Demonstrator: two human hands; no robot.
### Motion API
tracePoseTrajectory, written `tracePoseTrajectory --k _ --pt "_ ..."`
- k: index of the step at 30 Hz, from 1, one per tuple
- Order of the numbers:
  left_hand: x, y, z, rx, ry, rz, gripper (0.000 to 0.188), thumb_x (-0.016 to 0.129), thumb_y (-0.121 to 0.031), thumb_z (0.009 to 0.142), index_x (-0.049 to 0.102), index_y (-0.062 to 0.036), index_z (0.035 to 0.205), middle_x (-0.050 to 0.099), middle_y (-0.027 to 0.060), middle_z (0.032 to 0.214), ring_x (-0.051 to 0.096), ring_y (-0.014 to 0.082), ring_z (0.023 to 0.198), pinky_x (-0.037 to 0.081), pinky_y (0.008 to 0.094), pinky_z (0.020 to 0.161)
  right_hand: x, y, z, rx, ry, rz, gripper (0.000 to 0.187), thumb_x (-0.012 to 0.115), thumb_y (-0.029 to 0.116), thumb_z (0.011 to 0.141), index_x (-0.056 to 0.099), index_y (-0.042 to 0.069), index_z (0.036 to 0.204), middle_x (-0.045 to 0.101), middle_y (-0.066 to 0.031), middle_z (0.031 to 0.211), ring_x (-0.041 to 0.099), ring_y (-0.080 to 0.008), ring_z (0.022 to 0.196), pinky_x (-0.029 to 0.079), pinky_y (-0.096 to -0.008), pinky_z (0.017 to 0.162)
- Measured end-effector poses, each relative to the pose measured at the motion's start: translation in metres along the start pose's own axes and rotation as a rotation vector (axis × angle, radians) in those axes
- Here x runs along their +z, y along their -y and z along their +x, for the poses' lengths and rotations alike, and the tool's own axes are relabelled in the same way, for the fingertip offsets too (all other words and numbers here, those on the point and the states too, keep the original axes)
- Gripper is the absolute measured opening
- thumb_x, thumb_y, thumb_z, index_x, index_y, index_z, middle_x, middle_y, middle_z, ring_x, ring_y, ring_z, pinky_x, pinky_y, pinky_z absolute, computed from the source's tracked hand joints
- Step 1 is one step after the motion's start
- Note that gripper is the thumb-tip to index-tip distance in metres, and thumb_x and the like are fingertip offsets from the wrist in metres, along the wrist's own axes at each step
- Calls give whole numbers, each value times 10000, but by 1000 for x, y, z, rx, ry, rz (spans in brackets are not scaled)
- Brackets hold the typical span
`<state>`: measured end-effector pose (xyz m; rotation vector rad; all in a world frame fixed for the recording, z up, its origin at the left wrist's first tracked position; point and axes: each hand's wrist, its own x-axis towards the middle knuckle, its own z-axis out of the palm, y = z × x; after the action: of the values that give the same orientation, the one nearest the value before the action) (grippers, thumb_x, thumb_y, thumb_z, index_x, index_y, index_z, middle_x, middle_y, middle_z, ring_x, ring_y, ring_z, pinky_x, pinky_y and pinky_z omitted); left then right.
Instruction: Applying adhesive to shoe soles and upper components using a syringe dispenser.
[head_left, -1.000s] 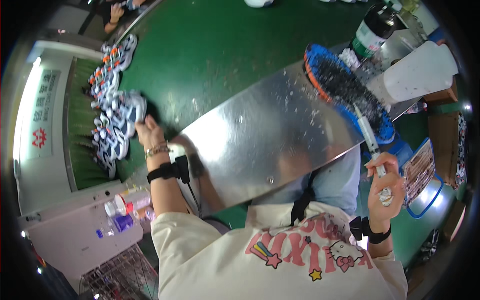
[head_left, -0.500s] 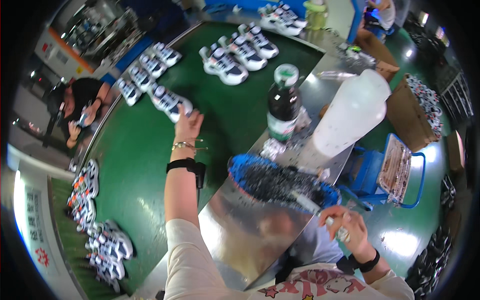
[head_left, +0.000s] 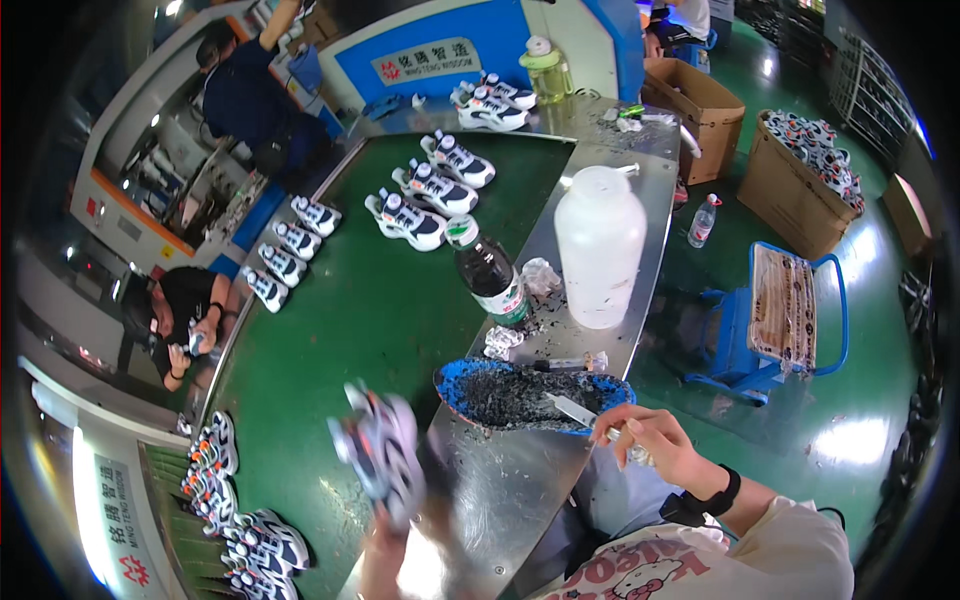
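Observation:
My left hand [head_left: 382, 548] grips a white and dark blue sneaker [head_left: 383, 455] with orange accents by one end, raised above the near side of the green tabletop [head_left: 310, 400]. Both are smeared by motion. In my right hand [head_left: 655, 442], closed fingers hold a knife-like tool [head_left: 572, 408] with a flat pale blade and a wrapped-looking handle. Its blade points left over a blue oval tray [head_left: 452, 378] strewn with black scraps. Crumpled white paper [head_left: 502, 342] lies just beyond the tray.
A dark bottle [head_left: 490, 272] and a large white jug [head_left: 600, 250] stand beyond the tray. Rows of sneakers [head_left: 435, 187] sit farther back; more line the left edge [head_left: 265, 550]. A blue cart [head_left: 735, 335] and cardboard boxes [head_left: 790, 195] stand right. Two people [head_left: 180, 320] work at left.
My left hand has drawn back toward me with the sneaker from the far left row, now lifted and turned. The view has shifted. My right hand still holds the tool over the tray.

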<state>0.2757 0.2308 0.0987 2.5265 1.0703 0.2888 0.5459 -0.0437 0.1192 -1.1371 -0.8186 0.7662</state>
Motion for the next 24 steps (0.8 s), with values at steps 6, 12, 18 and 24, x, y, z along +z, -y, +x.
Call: tracePoseTrajectory --k 6,12,18,24 --pt "-5 -45 -178 -563 -354 -549 400 560 -289 894 513 2 1164 593 88 996 559 145 831 451 285 660 -2 -6 -2 -6 4 -34 451 351 207 963 585 -65 690 585 -132 986 540 -166 767 447 -312 672" --pt "-32 -33 -244 -752 -645 -809 385 526 -273 917 531 36 1147 604 99 970 554 172 826 466 281 682 24 8 -13 92 -84 115 437 359 236 972 587 -67 755 568 -97 956 527 -131 688 419 -282 669" --pt "-54 -76 -138 -316 -509 -381 389 542 -300 903 548 -17 1170 579 216 1099 573 230 904 447 302 815 31 8 -32 219 -70 12 437 367 309 975 591 -25 805 568 -63 942 517 -103 697 409 -260 679" --pt "-36 -72 -94 220 -465 -740 339 626 -158 726 561 39 995 638 161 897 621 233 848 490 325 776 53 62 -53 -66 162 119 530 344 328 957 589 -15 636 575 -179 924 544 -203 762 437 -318 697"
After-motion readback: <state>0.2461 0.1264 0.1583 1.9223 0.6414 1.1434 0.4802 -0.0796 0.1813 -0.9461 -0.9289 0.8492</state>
